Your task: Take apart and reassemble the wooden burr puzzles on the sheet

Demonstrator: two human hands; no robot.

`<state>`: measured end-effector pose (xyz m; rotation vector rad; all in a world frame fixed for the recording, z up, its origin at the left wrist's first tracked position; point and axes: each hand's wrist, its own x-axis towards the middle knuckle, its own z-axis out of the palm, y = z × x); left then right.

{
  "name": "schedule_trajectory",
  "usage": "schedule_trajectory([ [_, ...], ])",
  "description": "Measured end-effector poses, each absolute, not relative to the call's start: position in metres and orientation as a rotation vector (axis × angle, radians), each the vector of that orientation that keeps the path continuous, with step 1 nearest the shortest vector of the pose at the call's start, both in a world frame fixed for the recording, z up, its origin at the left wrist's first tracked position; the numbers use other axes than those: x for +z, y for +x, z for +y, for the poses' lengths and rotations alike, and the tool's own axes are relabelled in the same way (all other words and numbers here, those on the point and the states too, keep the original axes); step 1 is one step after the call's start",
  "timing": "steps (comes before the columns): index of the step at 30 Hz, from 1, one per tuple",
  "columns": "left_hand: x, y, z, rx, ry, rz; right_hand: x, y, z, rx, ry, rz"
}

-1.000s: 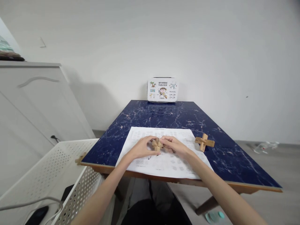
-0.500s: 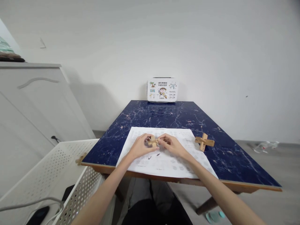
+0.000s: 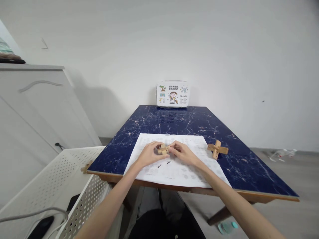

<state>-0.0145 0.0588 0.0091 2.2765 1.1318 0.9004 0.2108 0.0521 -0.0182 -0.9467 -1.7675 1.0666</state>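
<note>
Both of my hands meet over a white printed sheet point(image 3: 179, 169) on a dark blue marbled table point(image 3: 189, 122). My left hand point(image 3: 149, 154) and my right hand point(image 3: 183, 153) are closed from either side on a small wooden interlocking puzzle point(image 3: 163, 149). Its short bars cross between my fingertips, just above the paper. A second wooden puzzle cross point(image 3: 217, 149), assembled, lies on the table beside the sheet's right edge, a hand's width from my right hand.
A small white box with cartoon travel pictures point(image 3: 173, 94) stands at the table's far edge against the wall. A white perforated basket point(image 3: 57, 186) sits low at the left beside a white cabinet point(image 3: 32, 109). A cable and a dark object lie in the basket.
The puzzle and both hands have shifted slightly left and away from me on the sheet. The puzzle has been turned in my fingers. The other wooden cross has not moved.
</note>
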Motion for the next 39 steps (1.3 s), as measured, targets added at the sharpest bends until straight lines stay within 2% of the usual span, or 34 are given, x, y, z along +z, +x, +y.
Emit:
schedule_trajectory([
  [10, 0.021, -0.008, 0.05, 0.962, 2.064, 1.106, -0.005, 0.208, 0.046, 1.06, -0.961, -1.679],
  [16, 0.017, -0.01, 0.054, 0.991, 1.971, 1.039, 0.002, 0.208, 0.041, 1.125, -0.969, -1.815],
  [29, 0.019, -0.009, 0.048, 0.942, 1.983, 1.048, -0.008, 0.21, 0.048, 1.256, -0.915, -1.756],
  [39, 0.015, -0.014, 0.046, 0.87, 1.97, 0.846, 0.0, 0.222, 0.044, 1.538, -0.834, -1.779],
])
